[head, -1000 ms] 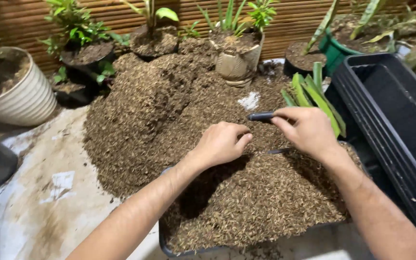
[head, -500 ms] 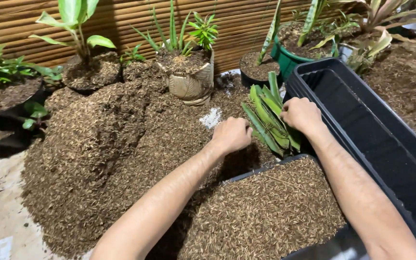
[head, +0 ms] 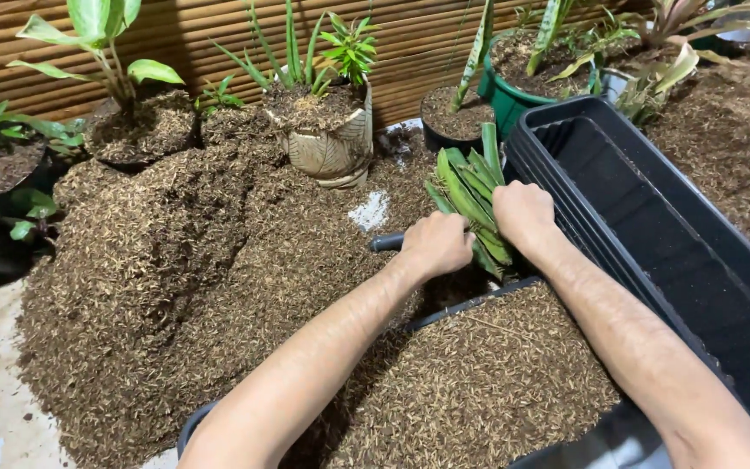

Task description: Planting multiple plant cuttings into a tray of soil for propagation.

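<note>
Beside the black trough (head: 653, 226), on the soil heap (head: 219, 260), the plant (head: 470, 195) lies between both hands; right hand (head: 521, 213) clasps its leaves; left hand (head: 436, 243) is closed on a dark handle (head: 386, 242); support the base, lift without bending leaves.

Both forearms bare, reaching forward from lower frame, converging toward centre. Left arm enters from lower left, runs diagonally up and right, wrist straight. Left hand (head: 437, 244) curled into loose fist, back of hand up, knuckles forward, fingers folded under and hidden. Right arm enters from lower right, angled up and left. Right hand (head: 523, 211) palm down, fingers bent downward, tips out of sight. Hands side by side, close, not touching; right hand slightly ahead of left fingers.
</note>
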